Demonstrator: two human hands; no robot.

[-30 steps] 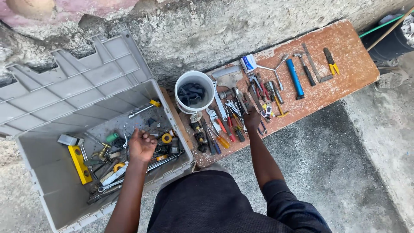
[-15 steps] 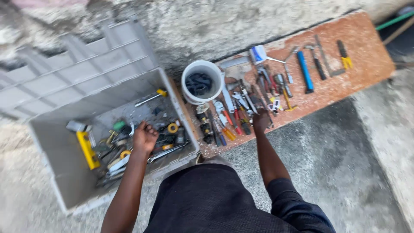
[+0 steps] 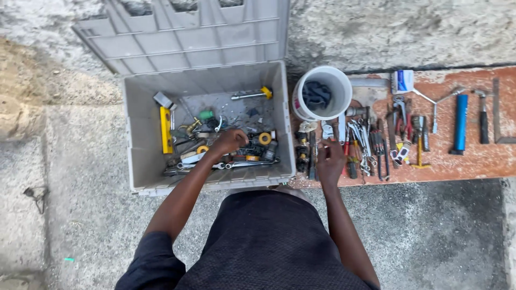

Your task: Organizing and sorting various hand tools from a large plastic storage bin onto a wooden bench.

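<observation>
While the person crouches over a rough grey concrete floor [image 3: 430, 236], the left hand [image 3: 230, 142] reaches into a grey ribbed plastic crate [image 3: 141, 145] at 10 o'clock from the body. Its fingers are curled together over the heap of small tools [image 3: 236, 153]; what they clamp, if anything, cannot be told, because the hand covers it. The crate's hinged lid [image 3: 188, 35] stands open against the pitted wall at 12 o'clock. Inside lie a yellow spirit level [image 3: 165, 130] along the 9 o'clock wall, a green-capped fitting [image 3: 205, 114], yellow tape rolls [image 3: 264, 138], flat steel spanners, and a chrome tool with a yellow end [image 3: 251, 94] near the far wall. Smaller parts are too tangled to identify.

The right hand [image 3: 330, 159] hovers at 1 o'clock over a worn reddish wooden board [image 3: 473, 161] serving as the counter. Its fingers are bent and close together above the screwdrivers and pliers [image 3: 361, 145]; contact cannot be confirmed. A white round bucket [image 3: 322, 95] stands at the board's 9 o'clock end and holds dark blue cloth-like material. Further toward 3 o'clock lie red-handled pliers [image 3: 399, 121], a blue cylinder [image 3: 460, 124], a hammer [image 3: 482, 115] and a metal square [image 3: 499, 115], the latter cut off by the frame edge. The person's dark garment hides the board's near edge.
</observation>
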